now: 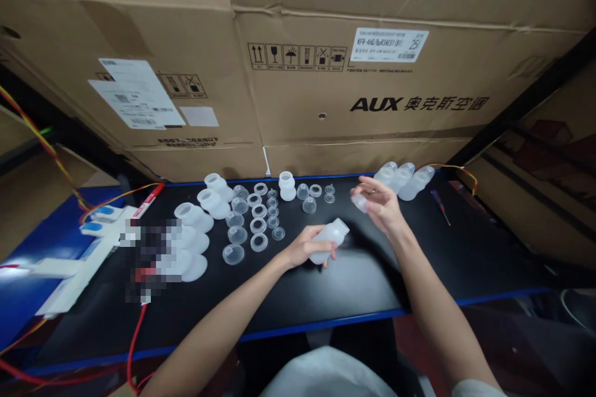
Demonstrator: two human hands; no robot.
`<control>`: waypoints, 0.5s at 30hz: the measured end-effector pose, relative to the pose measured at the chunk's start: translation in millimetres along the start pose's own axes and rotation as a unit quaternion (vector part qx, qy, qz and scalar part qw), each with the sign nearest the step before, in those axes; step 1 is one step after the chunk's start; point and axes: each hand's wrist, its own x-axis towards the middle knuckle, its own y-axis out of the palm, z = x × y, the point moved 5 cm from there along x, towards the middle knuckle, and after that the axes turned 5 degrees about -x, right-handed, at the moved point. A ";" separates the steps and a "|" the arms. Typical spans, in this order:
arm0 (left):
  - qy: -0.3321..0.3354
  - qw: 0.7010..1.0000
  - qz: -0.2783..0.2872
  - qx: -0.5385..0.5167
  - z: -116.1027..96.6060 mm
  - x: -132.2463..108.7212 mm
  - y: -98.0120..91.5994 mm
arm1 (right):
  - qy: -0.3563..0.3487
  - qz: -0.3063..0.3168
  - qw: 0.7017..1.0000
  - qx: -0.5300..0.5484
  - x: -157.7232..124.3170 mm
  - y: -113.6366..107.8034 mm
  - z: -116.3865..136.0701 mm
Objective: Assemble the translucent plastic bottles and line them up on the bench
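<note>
Low over the table's middle, my left hand point(302, 248) is wrapped round a milky plastic bottle point(331, 236), tilted with its open neck up and to the right. Up and to the right of it, my right hand point(385, 206) pinches a small translucent cap-like piece point(359, 201), partly covered by the fingers and apart from the bottle. Beyond the hands stand an uncapped bottle point(287, 187), a clear dome cover point(309, 205), a ring point(315, 190) and small clear discs with stems point(329, 195). Several capped bottles point(403, 177) are grouped at the back right.
Rows of clear domes point(234, 254), rings point(259, 242) and small stemmed pieces point(278, 233) lie left of centre. Several open bottles point(193, 216) stand further left, beside a white power strip point(93, 260). A screwdriver point(437, 201) lies right. A large cardboard box point(298, 99) walls the back.
</note>
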 end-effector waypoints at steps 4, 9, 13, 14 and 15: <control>0.130 0.985 -0.100 0.059 -18.0 -7.9 -16.6 | -0.012 -0.062 0.997 -0.047 3.5 -15.8 -1.9; 0.332 0.827 -0.274 0.362 -75.3 -37.6 -38.8 | -0.063 0.041 0.970 -0.232 -2.2 21.3 -14.6; 0.351 0.691 -0.374 0.510 -97.3 -52.6 -65.9 | -0.108 0.152 0.918 -0.350 -13.6 56.9 -31.7; 0.346 0.665 -0.387 0.538 -97.5 -53.5 -72.2 | -0.114 0.167 0.913 -0.356 -15.5 61.9 -36.7; 0.338 0.645 -0.394 0.561 -95.9 -53.1 -77.9 | -0.119 0.174 0.910 -0.358 -16.8 65.3 -41.4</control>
